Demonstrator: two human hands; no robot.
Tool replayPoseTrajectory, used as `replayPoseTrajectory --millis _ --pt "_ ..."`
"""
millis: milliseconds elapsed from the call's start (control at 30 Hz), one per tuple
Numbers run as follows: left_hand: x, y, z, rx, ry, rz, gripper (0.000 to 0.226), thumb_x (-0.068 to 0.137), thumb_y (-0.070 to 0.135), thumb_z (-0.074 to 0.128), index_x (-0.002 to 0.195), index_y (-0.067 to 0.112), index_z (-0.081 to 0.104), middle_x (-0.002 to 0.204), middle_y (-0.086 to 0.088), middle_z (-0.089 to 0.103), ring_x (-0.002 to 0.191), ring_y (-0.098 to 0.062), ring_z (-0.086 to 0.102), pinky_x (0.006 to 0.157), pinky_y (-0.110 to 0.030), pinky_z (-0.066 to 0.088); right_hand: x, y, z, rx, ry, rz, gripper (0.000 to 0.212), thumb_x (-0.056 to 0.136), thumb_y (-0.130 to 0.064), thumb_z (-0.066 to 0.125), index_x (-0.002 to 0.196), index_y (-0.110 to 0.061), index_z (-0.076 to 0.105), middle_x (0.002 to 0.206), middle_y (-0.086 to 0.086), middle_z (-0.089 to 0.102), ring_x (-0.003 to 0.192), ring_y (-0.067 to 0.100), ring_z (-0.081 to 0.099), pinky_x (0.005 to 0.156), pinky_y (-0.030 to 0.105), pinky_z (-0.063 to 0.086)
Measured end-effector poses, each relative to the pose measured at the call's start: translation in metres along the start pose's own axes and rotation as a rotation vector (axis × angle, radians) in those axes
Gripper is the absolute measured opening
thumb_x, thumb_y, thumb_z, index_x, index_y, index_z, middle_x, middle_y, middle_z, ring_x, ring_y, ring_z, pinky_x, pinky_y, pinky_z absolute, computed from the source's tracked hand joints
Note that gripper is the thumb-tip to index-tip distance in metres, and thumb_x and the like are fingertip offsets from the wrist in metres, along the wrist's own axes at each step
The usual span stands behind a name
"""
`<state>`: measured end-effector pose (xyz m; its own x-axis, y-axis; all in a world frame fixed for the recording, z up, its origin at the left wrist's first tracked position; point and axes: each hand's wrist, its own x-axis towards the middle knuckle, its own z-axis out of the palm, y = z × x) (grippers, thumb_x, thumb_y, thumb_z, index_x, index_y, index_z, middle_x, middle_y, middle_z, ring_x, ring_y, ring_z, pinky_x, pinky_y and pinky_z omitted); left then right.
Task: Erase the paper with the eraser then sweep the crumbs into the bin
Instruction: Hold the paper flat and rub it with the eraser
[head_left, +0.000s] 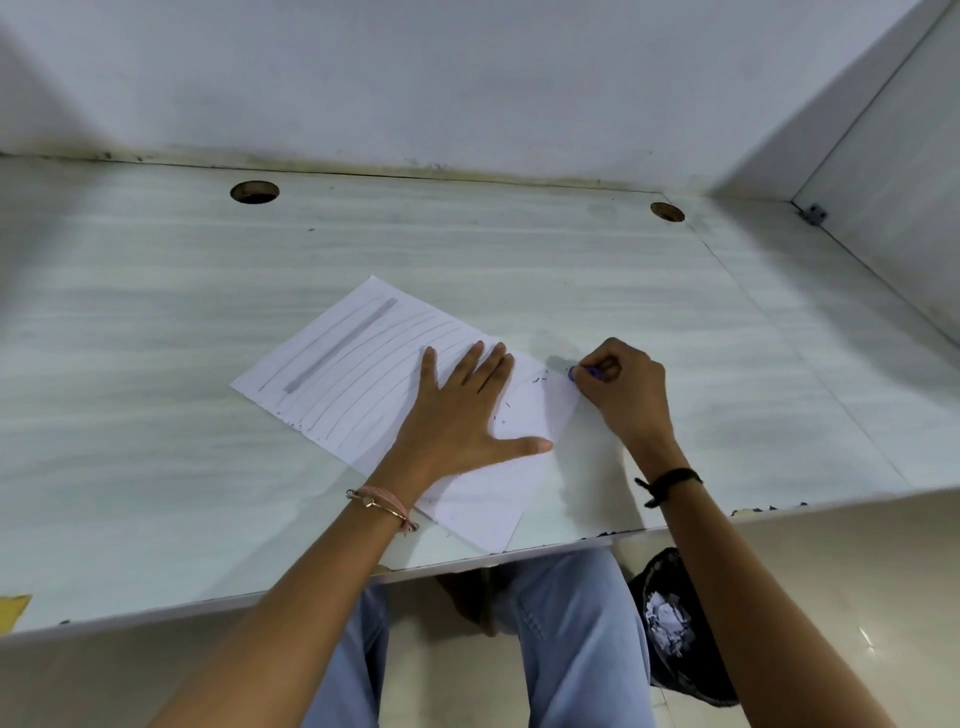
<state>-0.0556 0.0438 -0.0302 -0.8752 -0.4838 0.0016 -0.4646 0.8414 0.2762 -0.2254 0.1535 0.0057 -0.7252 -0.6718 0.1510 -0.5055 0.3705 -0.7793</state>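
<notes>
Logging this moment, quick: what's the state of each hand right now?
Left hand: open, fingers spread flat on the white lined paper sheet.
Right hand: closed, gripping the small purple eraser by the sheet's right corner.

The person is wearing a pink cord bracelet (387, 496) and a thin metal bangle (395, 514) with a small charm, side by side at the wrist of the left hand (457, 415). A black cord band (675, 475) is circling the wrist of the right hand (623, 384), its knotted ends sticking out on the left. Light blue jeans (571, 623) are covering both legs at the near edge.
</notes>
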Motion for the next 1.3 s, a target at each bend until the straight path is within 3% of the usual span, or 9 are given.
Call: replayPoseTrajectory --millis 100,200,333,467,633,800,1033,1200,1300 --pt "-0.001 0.0 -0.01 -0.305 0.056 -0.049 0.068 0.099 0.053 0.04 0.154 0.018 0.022 0.162 0.005 0.017 0.149 -0.008 0.006 0.119 -0.045 -0.012 -0.017 -0.012 0.01 0.013 0.021 -0.046 0.01 0.08 -0.01 0.072 0.077 -0.008 0.062 0.071 0.001 0.064 0.061 0.012 0.056 0.055 0.016 0.041" --pt "-0.008 -0.003 -0.023 -0.845 0.176 -0.156 0.032 0.102 0.021 0.044 0.133 0.018 0.054 0.137 0.003 0.054 0.128 -0.008 0.041 0.109 -0.022 0.022 -0.049 -0.029 0.029 0.115 -0.121 -0.113 0.008 0.082 -0.012 0.071 0.084 -0.014 0.063 0.071 -0.012 0.067 0.062 0.007 0.061 0.062 0.021 0.049" --pt "-0.029 -0.015 -0.031 -0.821 0.219 -0.123 0.032 0.101 0.007 0.041 0.125 0.016 0.059 0.125 0.009 0.059 0.123 -0.01 0.052 0.091 -0.004 0.034 -0.074 -0.041 0.049 0.102 -0.29 -0.221 0.007 0.084 -0.004 0.066 0.086 -0.011 0.067 0.08 -0.004 0.069 0.068 0.005 0.059 0.064 0.012 0.046" --pt "-0.068 -0.031 -0.028 -0.604 0.151 -0.124 0.036 0.1 0.023 0.05 0.136 0.02 0.051 0.145 0.009 0.046 0.137 -0.009 0.038 0.114 -0.023 0.022 -0.064 -0.042 0.046 0.081 -0.252 -0.162 0.005 0.083 -0.005 0.067 0.082 -0.009 0.067 0.08 -0.001 0.069 0.066 0.001 0.059 0.062 0.009 0.045" --pt "-0.095 -0.038 -0.017 -0.132 -0.065 -0.112 0.096 0.078 0.083 0.024 0.156 0.029 0.009 0.163 0.011 -0.008 0.147 -0.001 -0.013 0.119 -0.039 -0.016 -0.071 -0.05 0.047 0.089 -0.26 -0.129 0.007 0.082 -0.004 0.068 0.086 -0.009 0.07 0.082 -0.006 0.066 0.068 -0.006 0.059 0.064 0.005 0.044" --pt "-0.098 -0.032 -0.007 0.033 0.016 -0.149 0.103 0.075 0.092 0.012 0.155 0.031 -0.012 0.161 0.009 -0.022 0.146 -0.01 -0.025 0.119 -0.049 -0.011 -0.088 -0.059 0.051 0.099 -0.39 -0.191 0.009 0.081 -0.003 0.068 0.085 -0.011 0.071 0.083 -0.003 0.071 0.069 -0.001 0.061 0.065 0.005 0.043" --pt "-0.095 -0.034 -0.001 0.078 0.034 -0.142 0.11 0.069 0.092 0.005 0.154 0.027 -0.015 0.161 0.003 -0.024 0.146 -0.018 -0.027 0.118 -0.054 -0.011 -0.096 -0.074 0.055 0.026 -0.539 -0.235 0.013 0.074 -0.001 0.072 0.078 -0.014 0.073 0.073 -0.005 0.071 0.064 -0.001 0.061 0.062 0.006 0.043" --pt "-0.096 -0.032 -0.002 0.04 0.039 -0.159 0.11 0.073 0.093 0.017 0.155 0.026 -0.014 0.16 0.005 -0.025 0.146 -0.016 -0.028 0.118 -0.053 -0.013 -0.076 -0.072 0.053 -0.021 -0.39 -0.241 0.01 0.075 -0.004 0.073 0.081 -0.012 0.074 0.077 -0.001 0.071 0.067 -0.002 0.059 0.063 0.005 0.043" --pt "-0.095 -0.033 -0.001 0.073 0.038 -0.143 0.111 0.07 0.093 0.007 0.154 0.024 -0.015 0.161 0.002 -0.024 0.146 -0.018 -0.027 0.118 -0.054 -0.011 -0.089 -0.075 0.055 -0.068 -0.494 -0.295 0.011 0.073 -0.004 0.073 0.077 -0.014 0.074 0.073 -0.003 0.071 0.065 0.003 0.06 0.062 0.007 0.043"
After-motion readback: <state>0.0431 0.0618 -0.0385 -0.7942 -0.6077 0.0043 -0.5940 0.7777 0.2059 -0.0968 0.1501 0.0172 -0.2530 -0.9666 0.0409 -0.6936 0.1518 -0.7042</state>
